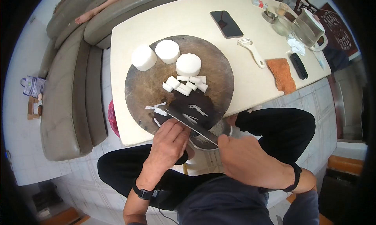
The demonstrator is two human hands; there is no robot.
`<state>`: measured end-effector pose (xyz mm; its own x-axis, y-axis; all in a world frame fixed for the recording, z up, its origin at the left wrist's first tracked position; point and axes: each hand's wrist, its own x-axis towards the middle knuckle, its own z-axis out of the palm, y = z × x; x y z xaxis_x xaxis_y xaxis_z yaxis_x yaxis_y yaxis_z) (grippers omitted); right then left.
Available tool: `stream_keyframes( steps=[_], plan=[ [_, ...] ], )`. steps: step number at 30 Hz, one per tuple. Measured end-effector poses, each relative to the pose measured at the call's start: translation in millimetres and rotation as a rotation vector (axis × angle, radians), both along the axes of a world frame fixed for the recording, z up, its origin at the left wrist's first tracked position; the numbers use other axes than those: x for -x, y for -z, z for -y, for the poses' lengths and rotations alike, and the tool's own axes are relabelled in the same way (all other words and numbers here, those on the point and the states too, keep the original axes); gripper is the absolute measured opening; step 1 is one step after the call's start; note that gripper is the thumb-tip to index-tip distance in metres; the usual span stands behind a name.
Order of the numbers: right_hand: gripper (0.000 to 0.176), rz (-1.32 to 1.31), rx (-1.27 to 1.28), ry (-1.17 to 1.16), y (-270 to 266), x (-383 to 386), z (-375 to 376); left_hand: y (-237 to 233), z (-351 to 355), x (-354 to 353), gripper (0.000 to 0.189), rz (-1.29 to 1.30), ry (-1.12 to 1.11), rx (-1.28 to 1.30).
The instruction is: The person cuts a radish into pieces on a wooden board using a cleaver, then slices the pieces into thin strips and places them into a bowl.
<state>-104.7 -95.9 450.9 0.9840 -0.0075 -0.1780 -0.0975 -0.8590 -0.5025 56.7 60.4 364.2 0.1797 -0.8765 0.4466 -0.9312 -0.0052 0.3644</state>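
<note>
My right hand is closed around the handle of a kitchen knife, whose blade slants across the near edge of a round cutting board. Against the blade's near side, my left hand has its fingers curled down; what lies under them is hidden. Thin white strips are scattered around the blade, with a white slice by its tip. Farther back is a cluster of short white radish pieces. Behind it stand three thick radish chunks, one of them a rounded chunk.
On the cream table lie a phone, a peeler, an orange cloth and a black case. A clear pitcher stands at the far right. Below the board's near edge is a metal bowl, partly hidden.
</note>
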Motion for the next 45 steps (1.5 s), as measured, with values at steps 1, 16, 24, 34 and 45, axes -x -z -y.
stream_keyframes(
  steps=[1, 16, 24, 34, 45],
  plan=[
    [0.018, 0.027, 0.033, 0.007, 1.4, -2.5, -1.1, 1.1, -0.8, -0.2, 0.032, 0.003, -0.009, 0.004],
    [0.020, -0.101, -0.088, 0.074, -10.7, 17.2, 4.1, -2.7, 2.5, 0.1, 0.030, -0.017, -0.006, 0.053],
    [0.015, -0.058, -0.119, 0.075, 0.6, 3.9, 6.7, -5.4, 2.5, 1.1, 0.032, -0.025, -0.008, 0.007],
    [0.017, 0.064, -0.094, 0.147, 8.4, 5.3, 5.7, -1.8, 2.5, 1.0, 0.027, -0.074, -0.044, 0.062],
    [0.014, -0.065, -0.215, 0.147, -3.8, 22.7, 3.5, -18.4, -33.8, -6.7, 0.025, -0.127, -0.254, 0.027]
  ],
)
